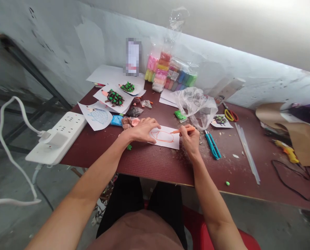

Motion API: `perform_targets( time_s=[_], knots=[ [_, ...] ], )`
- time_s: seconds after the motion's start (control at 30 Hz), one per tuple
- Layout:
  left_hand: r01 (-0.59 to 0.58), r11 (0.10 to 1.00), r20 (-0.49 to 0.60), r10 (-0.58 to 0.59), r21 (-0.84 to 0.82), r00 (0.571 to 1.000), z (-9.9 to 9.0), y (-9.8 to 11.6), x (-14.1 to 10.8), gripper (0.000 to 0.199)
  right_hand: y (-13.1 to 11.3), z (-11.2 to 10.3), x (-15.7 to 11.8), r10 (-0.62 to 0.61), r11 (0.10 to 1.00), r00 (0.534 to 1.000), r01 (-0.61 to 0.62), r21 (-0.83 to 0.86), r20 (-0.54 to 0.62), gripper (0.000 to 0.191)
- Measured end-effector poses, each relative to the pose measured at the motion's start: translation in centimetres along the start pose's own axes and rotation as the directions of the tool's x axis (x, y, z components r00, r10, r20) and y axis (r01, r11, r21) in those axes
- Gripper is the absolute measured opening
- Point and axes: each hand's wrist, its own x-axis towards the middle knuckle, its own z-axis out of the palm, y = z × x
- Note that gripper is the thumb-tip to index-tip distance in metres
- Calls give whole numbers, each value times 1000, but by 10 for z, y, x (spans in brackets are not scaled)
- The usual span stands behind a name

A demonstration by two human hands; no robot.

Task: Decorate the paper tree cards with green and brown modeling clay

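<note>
The person's right hand (190, 140) pinches a thin orange stick (182, 130) between thumb and fingers, its tip pointing left over the paper. Whether it is a rolled strip of clay or a marker is too hard to tell from this view. The left hand (144, 130) lies spread and flat, fingertips resting on the left edge of a small white paper sheet (169, 143). The sheet sits between the two hands on a dark red worktop (149, 166) and carries a rough orange outline (165, 136).

Just left of the left hand lie a lump of pinkish-brown clay (130, 122) and a blue clay packet (116, 120). Beyond them, at the far left, are paper sheets with clay-decorated hedgehogs (114, 99) and a drawn blue hedgehog (96, 116). A white power strip (57, 137) sits on the left corner of the worktop, its cable trailing down to the floor.

Toward the far edge, against the wall, stands a clear bag of coloured modelling clay packs (169, 71), with a crumpled plastic bag (196, 106) nearer the right hand. To the right lie two teal-handled craft knives (212, 146), yellow-and-red scissors (231, 115), glue sticks (246, 152) and a yellow glue gun (286, 151) — brown kraft paper (298, 132) sits beyond them.
</note>
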Motion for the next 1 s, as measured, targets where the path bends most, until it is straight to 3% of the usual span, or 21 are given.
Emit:
perform_targets(
  time_s=[0.17, 0.3, 0.5, 0.77, 1.0],
  knots=[
    [-4, 999, -154, -1, -32, 988, 6, -6, 7, 39, 2, 6, -3, -4, 997, 1000, 3, 74, 14, 47],
    [138, 990, -301, -124, 27, 946, 10, -15, 14, 39, 8, 10, -4, -21, 998, 1000, 21, 60, -8, 45],
    [217, 967, -271, -175, 133, 946, 14, -13, 15, 22, 9, 9, -4, -39, 998, 999, 39, 58, -2, 41],
    [227, 969, -290, -190, 100, 938, 17, -14, 17, 15, 7, 10, -8, 5, 999, 997, -7, 31, 79, 41],
    [89, 989, -293, -50, 119, 955, 16, -4, 17, 27, 7, 14, -10, 10, 1000, 987, -7, -22, 162, 39]
  ],
)
